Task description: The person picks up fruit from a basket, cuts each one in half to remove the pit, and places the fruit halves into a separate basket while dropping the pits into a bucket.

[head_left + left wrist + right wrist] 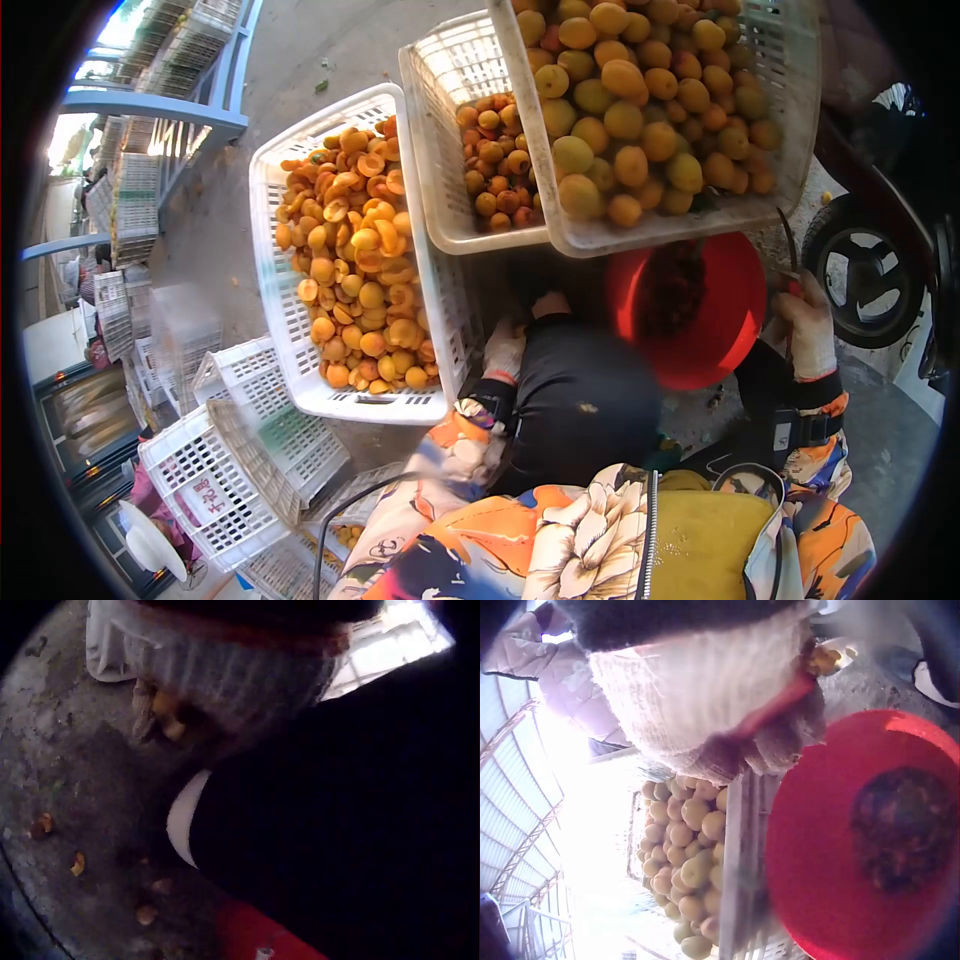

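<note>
My gloved left hand [505, 350] hangs low beside the dark-trousered knee, next to the white crate of halved apricots [360, 260]. In the left wrist view, an orange-yellow apricot [171, 716] shows between its curled fingers, partly hidden by the glove. My gloved right hand [808, 325] grips a knife by its red handle [776, 705]; the thin curved blade [788, 235] points away from me. Left of that hand stands a red bucket [740, 320] with a dark heap of apricot pits [672, 290] inside. Whole apricots [625, 115] fill the raised crate [640, 240] in front.
Another crate [440, 215], holding smaller reddish-orange fruit, stands between the two. A wheel [862, 270] is at the right. White crates [215, 490] are stacked at the left, near a blue metal frame [150, 108]. Small fruit scraps [77, 864] lie on the floor.
</note>
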A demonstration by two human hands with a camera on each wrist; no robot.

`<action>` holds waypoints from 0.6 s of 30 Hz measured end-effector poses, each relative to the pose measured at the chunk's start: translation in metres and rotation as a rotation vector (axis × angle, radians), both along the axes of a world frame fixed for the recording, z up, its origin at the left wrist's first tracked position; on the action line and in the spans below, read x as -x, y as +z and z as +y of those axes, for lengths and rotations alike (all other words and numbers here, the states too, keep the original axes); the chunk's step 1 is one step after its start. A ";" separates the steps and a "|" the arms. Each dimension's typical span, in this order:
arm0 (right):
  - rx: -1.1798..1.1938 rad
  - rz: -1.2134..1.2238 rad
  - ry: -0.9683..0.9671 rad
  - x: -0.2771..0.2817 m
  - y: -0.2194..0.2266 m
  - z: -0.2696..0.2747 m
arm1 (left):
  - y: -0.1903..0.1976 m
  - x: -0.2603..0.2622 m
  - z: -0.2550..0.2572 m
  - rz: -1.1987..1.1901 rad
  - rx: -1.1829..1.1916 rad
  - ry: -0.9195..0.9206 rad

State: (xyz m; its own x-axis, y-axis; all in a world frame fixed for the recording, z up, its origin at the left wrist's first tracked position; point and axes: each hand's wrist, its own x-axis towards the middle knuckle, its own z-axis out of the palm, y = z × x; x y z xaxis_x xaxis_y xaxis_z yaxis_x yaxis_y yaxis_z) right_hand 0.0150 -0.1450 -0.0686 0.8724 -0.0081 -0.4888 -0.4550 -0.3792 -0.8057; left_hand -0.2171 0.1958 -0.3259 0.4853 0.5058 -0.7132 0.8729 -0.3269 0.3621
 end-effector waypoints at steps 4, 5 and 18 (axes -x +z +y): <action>-0.153 0.011 -0.063 0.005 0.009 -0.006 | 0.098 0.001 -0.002 -0.188 -0.011 0.019; -0.173 0.007 -0.069 0.007 0.012 -0.008 | 0.113 0.004 -0.002 -0.329 0.012 0.035; -0.340 -0.122 0.013 0.015 0.049 -0.028 | 0.277 -0.017 0.069 -0.729 -0.955 -0.325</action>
State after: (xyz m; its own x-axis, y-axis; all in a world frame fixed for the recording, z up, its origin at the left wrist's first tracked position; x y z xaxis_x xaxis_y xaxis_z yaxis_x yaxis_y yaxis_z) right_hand -0.0002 -0.1726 -0.0194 0.9234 0.1485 -0.3540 -0.3447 -0.0855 -0.9348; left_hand -0.2004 0.2647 -0.0489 0.8129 0.4562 0.3620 0.3977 -0.8890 0.2272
